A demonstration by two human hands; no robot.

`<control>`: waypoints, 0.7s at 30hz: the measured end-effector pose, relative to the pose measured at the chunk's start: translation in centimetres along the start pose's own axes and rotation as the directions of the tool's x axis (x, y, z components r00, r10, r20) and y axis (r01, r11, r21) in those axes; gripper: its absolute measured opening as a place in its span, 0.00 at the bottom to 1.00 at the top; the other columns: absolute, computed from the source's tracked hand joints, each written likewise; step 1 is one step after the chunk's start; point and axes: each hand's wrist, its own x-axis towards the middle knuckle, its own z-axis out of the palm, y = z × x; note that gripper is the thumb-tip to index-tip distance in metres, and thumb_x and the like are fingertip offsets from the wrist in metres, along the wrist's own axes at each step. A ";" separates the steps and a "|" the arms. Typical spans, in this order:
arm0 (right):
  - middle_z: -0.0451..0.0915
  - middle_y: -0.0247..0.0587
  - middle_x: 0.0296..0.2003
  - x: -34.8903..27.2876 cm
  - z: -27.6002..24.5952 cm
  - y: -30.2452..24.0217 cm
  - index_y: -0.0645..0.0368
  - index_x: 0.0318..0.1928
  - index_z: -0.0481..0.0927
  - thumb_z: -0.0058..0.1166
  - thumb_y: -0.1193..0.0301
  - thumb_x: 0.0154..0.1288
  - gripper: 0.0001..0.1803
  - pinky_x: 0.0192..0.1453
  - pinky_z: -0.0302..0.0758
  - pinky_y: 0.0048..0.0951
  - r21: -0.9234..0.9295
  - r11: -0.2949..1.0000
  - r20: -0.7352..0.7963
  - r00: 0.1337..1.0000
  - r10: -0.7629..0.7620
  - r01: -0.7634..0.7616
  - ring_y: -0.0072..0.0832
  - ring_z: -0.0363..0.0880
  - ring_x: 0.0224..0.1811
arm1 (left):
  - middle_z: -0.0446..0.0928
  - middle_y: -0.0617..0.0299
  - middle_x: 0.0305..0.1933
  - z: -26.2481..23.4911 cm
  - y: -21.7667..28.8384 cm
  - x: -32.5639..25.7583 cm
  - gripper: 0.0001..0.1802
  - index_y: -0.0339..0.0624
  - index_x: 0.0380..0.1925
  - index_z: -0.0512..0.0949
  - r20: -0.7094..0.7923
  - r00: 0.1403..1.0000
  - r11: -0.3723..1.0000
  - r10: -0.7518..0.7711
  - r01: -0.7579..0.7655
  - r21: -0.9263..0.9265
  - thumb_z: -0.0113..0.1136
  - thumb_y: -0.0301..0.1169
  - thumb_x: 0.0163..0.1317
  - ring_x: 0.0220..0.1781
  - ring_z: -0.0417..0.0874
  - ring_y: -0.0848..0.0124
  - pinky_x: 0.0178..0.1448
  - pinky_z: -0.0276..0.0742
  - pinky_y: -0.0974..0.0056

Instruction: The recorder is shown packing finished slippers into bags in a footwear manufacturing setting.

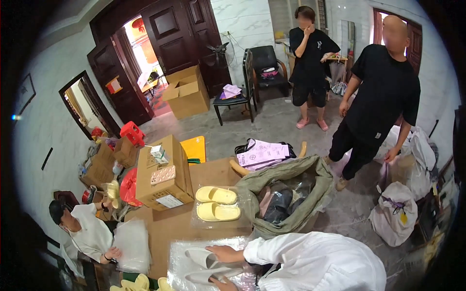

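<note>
A pair of grey slippers (198,276) lies side by side on a clear plastic bag (175,257) at the table's near edge. My right hand (226,253), in a white sleeve, grips the farther slipper with its fingers at the foot opening. My left hand (224,284) holds the nearer slipper and is partly cut off by the lower edge. Just beyond, a pair of yellow slippers (218,212) rests on another clear bag. An open green woven sack (318,194) with dark slippers inside stands right of them.
A closed carton (167,177) bearing a phone stands on the brown table (160,233). At left, a seated co-worker (87,225) handles clear bags (133,245). More yellow slippers (138,283) lie at the lower edge. Two people stand beyond, near white sacks (395,213).
</note>
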 end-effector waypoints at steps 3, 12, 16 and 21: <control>0.71 0.58 0.44 1.3 1.9 -1.0 0.59 0.60 0.59 0.45 0.72 0.56 0.28 0.40 0.72 0.44 -0.158 0.985 -0.086 0.993 -0.077 0.062 0.49 0.74 0.40 | 0.73 0.46 0.47 -0.7 -0.6 -1.5 0.34 0.50 0.61 0.60 0.082 0.994 0.994 -0.075 0.081 -0.075 0.54 0.46 0.54 0.46 0.74 0.50 0.49 0.71 0.50; 0.69 0.54 0.48 6.0 4.4 1.8 0.60 0.54 0.65 0.45 0.73 0.56 0.23 0.49 0.67 0.46 -0.222 0.973 -0.181 0.978 -0.104 0.063 0.50 0.71 0.47 | 0.70 0.44 0.53 1.9 -0.3 -6.0 0.27 0.44 0.52 0.70 0.073 0.924 0.883 0.374 -0.379 0.278 0.51 0.44 0.54 0.45 0.74 0.45 0.47 0.71 0.50; 0.64 0.56 0.54 5.5 4.6 1.0 0.56 0.52 0.67 0.46 0.69 0.57 0.21 0.58 0.57 0.50 -0.406 0.905 0.077 0.991 -0.105 0.128 0.50 0.62 0.57 | 0.61 0.42 0.60 0.1 3.5 -5.3 0.28 0.47 0.55 0.68 0.208 0.959 0.981 -0.191 0.191 0.017 0.53 0.41 0.51 0.55 0.67 0.46 0.56 0.65 0.50; 0.46 0.62 0.65 3.6 6.8 -1.2 0.52 0.39 0.78 0.50 0.68 0.47 0.15 0.65 0.36 0.63 -0.375 0.927 0.425 0.885 0.190 -0.019 0.57 0.36 0.69 | 0.56 0.37 0.61 -2.2 5.0 -5.6 0.28 0.49 0.53 0.70 0.254 0.912 0.940 -0.322 0.339 -0.023 0.57 0.35 0.48 0.55 0.65 0.48 0.53 0.66 0.49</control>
